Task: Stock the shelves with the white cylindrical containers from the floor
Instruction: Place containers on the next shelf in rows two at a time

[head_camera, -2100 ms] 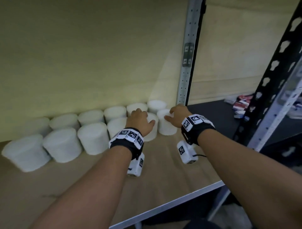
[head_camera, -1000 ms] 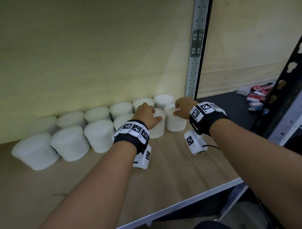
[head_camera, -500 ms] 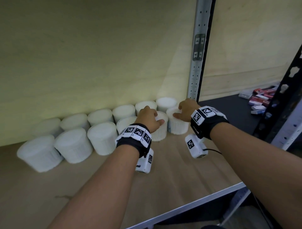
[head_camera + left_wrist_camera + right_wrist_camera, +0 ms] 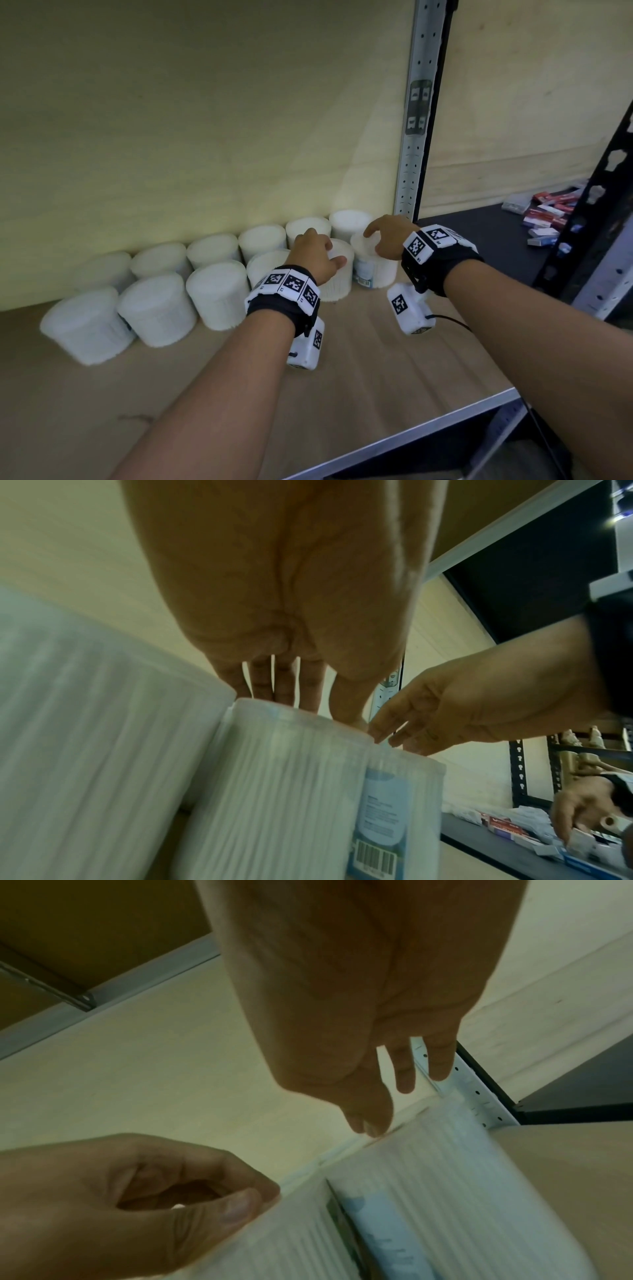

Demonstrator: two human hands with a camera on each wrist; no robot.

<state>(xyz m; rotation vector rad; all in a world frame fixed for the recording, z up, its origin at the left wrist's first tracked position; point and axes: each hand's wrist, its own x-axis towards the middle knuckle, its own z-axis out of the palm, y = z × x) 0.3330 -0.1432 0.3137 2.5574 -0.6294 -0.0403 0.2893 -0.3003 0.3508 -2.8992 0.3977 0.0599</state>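
Two rows of white ribbed cylindrical containers (image 4: 219,294) stand at the back of a wooden shelf (image 4: 376,359). My left hand (image 4: 320,251) lies on top of the second front-row container from the right (image 4: 339,286), its fingers (image 4: 284,691) curled over the lid and its thumb on the rim. In the right wrist view the left hand (image 4: 137,1191) looks curled on that container (image 4: 291,1245). My right hand (image 4: 382,236) rests with loose, spread fingers on the lid of the rightmost front container (image 4: 375,274), which carries a blue label with a barcode (image 4: 377,859).
A grey perforated post (image 4: 416,137) rises right behind the rightmost containers. Beyond it a dark shelf (image 4: 479,246) holds several small red and white boxes (image 4: 544,216). A black upright (image 4: 599,212) stands at the far right. The shelf's metal front edge (image 4: 411,431) runs below my forearms.
Both hands have stayed on top of the same two front-row containers. The view has drifted a little, and the right index finger now sits slightly raised.
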